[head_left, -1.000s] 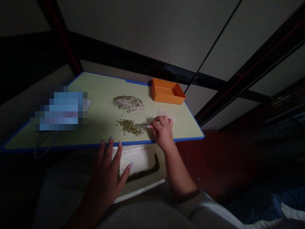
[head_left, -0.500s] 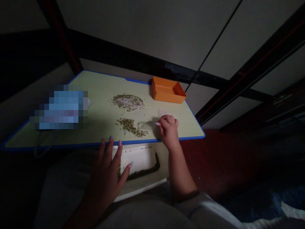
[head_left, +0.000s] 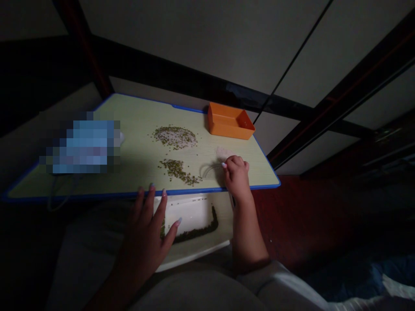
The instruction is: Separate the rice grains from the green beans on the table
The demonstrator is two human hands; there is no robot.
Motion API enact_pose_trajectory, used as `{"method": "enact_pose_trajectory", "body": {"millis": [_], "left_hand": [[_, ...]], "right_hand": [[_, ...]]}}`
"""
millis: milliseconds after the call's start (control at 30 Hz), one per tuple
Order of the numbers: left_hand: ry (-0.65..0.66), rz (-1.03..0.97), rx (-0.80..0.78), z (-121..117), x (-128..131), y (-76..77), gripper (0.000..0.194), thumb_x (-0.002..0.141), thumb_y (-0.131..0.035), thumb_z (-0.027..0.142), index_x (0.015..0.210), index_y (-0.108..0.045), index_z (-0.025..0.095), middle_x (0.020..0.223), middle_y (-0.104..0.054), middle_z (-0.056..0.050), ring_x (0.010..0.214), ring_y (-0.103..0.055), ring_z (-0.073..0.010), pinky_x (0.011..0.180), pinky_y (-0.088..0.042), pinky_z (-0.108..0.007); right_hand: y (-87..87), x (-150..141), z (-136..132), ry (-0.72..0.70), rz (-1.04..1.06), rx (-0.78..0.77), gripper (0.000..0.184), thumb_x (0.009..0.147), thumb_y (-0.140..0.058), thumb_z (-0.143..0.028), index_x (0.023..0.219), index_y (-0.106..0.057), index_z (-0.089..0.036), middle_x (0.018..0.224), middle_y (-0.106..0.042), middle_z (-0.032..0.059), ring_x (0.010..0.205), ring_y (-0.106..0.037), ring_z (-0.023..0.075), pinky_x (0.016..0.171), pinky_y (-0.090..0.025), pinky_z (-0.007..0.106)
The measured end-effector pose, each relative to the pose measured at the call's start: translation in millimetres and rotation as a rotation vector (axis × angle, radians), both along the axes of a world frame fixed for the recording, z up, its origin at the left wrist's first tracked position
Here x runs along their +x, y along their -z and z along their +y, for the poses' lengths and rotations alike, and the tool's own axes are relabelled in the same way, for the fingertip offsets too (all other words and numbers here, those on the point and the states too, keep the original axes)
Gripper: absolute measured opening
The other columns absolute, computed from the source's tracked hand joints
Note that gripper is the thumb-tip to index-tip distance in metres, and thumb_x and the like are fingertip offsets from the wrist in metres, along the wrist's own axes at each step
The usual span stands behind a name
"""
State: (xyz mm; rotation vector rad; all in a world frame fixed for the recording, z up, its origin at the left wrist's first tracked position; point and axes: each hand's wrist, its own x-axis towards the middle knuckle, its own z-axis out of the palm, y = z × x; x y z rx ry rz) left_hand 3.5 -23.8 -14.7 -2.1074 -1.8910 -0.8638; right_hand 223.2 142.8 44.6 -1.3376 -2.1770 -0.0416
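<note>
My right hand (head_left: pixel 237 176) is closed on a clear, thin thing with a rounded outline (head_left: pixel 209 169), held low over the table (head_left: pixel 139 168); its exact kind I cannot make out. Just left of it lies a loose strip of green beans (head_left: pixel 178 169), like mung beans. Behind that is a pile of green beans mixed with whitish grains (head_left: pixel 175 137). A small patch of pale grains (head_left: pixel 223 152) lies beyond my right hand. My left hand (head_left: pixel 147 231) is open, fingers spread at the table's front edge, over a white tub (head_left: pixel 186 216) with green beans along its inner sides.
An orange box (head_left: pixel 230 125) stands at the table's back right. At the left is a blurred-out blue object (head_left: pixel 87 144), with a thin cable (head_left: pixel 60 198) hanging at the front edge. Pale cabinet panels (head_left: pixel 201 47) rise behind the table. A dark red floor (head_left: pixel 298 216) shows at right.
My right hand has moved a little to the right with the clear thing, away from the strip of green beans. My left hand stays in place.
</note>
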Motion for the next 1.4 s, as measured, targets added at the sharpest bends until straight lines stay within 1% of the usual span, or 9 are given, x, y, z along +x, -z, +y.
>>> {"method": "enact_pose_trajectory", "body": {"millis": [133,300,433,700,1000,1167,1300,1400], "left_hand": [[-0.002,-0.005,-0.007,-0.7,-0.4,0.3,0.081,0.088,-0.054,0.038,0.156,-0.012,0.023,0.162,-0.021,-0.020,0.151,-0.016,-0.0423,0.113,-0.035,-0.063],[0.002,-0.007,-0.014,-0.3,-0.5,0.3,0.083,0.088,-0.055,0.038,0.156,-0.010,0.023,0.163,-0.018,-0.019,0.151,-0.015,-0.0421,0.113,-0.034,-0.063],[0.000,0.003,-0.006,-1.0,-0.8,-0.1,0.083,0.088,-0.055,0.037,0.156,-0.010,0.022,0.162,-0.020,-0.020,0.151,-0.015,-0.0419,0.113,-0.034,-0.062],[0.002,0.000,0.002,-2.2,-0.9,-0.8,0.083,0.087,-0.056,0.037,0.156,-0.012,0.021,0.162,-0.021,-0.021,0.150,-0.016,-0.0429,0.113,-0.034,-0.063],[0.002,-0.008,-0.014,-1.3,-0.8,-0.7,0.084,0.087,-0.055,0.037,0.156,-0.009,0.024,0.163,-0.021,-0.019,0.150,-0.017,-0.0432,0.113,-0.035,-0.064],[0.005,-0.006,-0.010,-1.4,-0.4,-1.8,0.084,0.087,-0.055,0.038,0.156,-0.010,0.022,0.162,-0.021,-0.020,0.150,-0.017,-0.0432,0.113,-0.035,-0.063],[-0.001,-0.003,-0.015,-0.5,0.0,-1.2,0.083,0.087,-0.055,0.038,0.156,-0.012,0.020,0.161,-0.022,-0.022,0.150,-0.017,-0.0439,0.113,-0.035,-0.063],[-0.002,-0.001,-0.011,-0.2,-0.1,-0.3,0.083,0.087,-0.056,0.038,0.156,-0.012,0.020,0.162,-0.021,-0.021,0.150,-0.016,-0.0435,0.113,-0.035,-0.063]], "right_hand": [[-1.8,-1.2,-0.9,-0.010,-0.015,-0.024,0.022,0.096,-0.045,-0.021,0.080,-0.060,-0.020,0.096,-0.064,0.0063,0.096,-0.052,0.0212,0.084,-0.029,0.036],[-3.1,-0.9,-2.1,-0.060,0.000,-0.048,0.022,0.096,-0.046,-0.021,0.081,-0.061,-0.020,0.096,-0.064,0.0057,0.097,-0.052,0.0208,0.084,-0.029,0.036],[-2.4,-2.1,-2.8,-0.080,0.003,-0.039,0.021,0.096,-0.046,-0.022,0.081,-0.062,-0.020,0.096,-0.063,0.0054,0.097,-0.052,0.0207,0.085,-0.029,0.036],[-2.0,-3.6,-3.0,-0.048,0.012,-0.023,0.025,0.096,-0.045,-0.023,0.078,-0.062,-0.019,0.092,-0.061,0.0059,0.094,-0.052,0.0206,0.083,-0.030,0.035],[1.0,-3.3,-0.8,0.013,0.015,-0.011,0.026,0.096,-0.043,-0.023,0.079,-0.063,-0.019,0.092,-0.061,0.0066,0.094,-0.052,0.0216,0.082,-0.030,0.036],[2.4,-5.2,0.1,0.039,0.018,0.018,0.027,0.097,-0.044,-0.023,0.078,-0.063,-0.020,0.091,-0.062,0.0069,0.092,-0.051,0.0216,0.080,-0.030,0.036],[2.5,-7.0,-0.2,0.022,0.011,0.019,0.029,0.098,-0.043,-0.026,0.078,-0.063,-0.020,0.091,-0.062,0.0069,0.093,-0.051,0.0215,0.080,-0.030,0.035],[1.6,-7.0,-0.4,0.000,0.019,-0.006,0.027,0.097,-0.044,-0.025,0.078,-0.063,-0.020,0.092,-0.062,0.0067,0.094,-0.052,0.0215,0.081,-0.030,0.035]]}}
